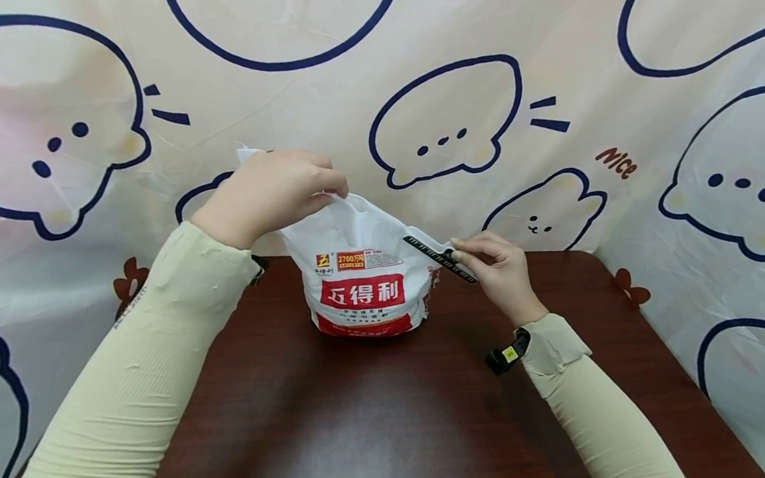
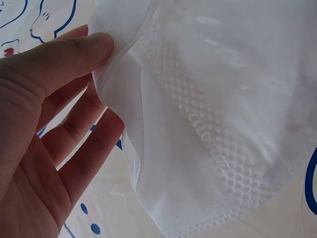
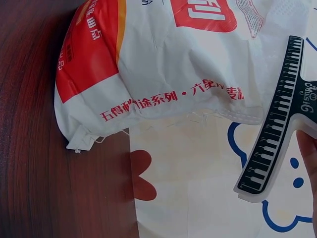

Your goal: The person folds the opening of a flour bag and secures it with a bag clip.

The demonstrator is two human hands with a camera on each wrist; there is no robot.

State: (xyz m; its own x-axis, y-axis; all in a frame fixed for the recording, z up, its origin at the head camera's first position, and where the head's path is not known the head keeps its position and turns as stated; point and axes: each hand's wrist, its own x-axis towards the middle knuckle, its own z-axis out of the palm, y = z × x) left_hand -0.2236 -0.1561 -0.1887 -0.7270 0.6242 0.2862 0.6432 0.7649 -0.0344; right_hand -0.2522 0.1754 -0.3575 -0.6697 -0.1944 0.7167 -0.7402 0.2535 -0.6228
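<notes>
A white woven flour bag (image 1: 361,271) with red printing stands on the table, its top gathered upward. My left hand (image 1: 283,191) pinches the bag's upper edge between thumb and fingers; in the left wrist view the thumb (image 2: 94,49) lies over the white hem. At the bag's right side, my right hand (image 1: 497,271) holds a plastic clip (image 3: 275,119) with a piano-key pattern by its handle. The clip's long bar slants across the bag's upper right edge. Whether its jaws grip the bag cannot be told. Most of the right hand lies outside the right wrist view.
The dark red-brown wooden table (image 1: 385,421) reaches back to a pale cloth backdrop (image 1: 316,108) with cartoon outlines. Loose threads (image 3: 106,136) hang from the bag's stitched side. A black strap device (image 1: 508,353) sits on the right wrist.
</notes>
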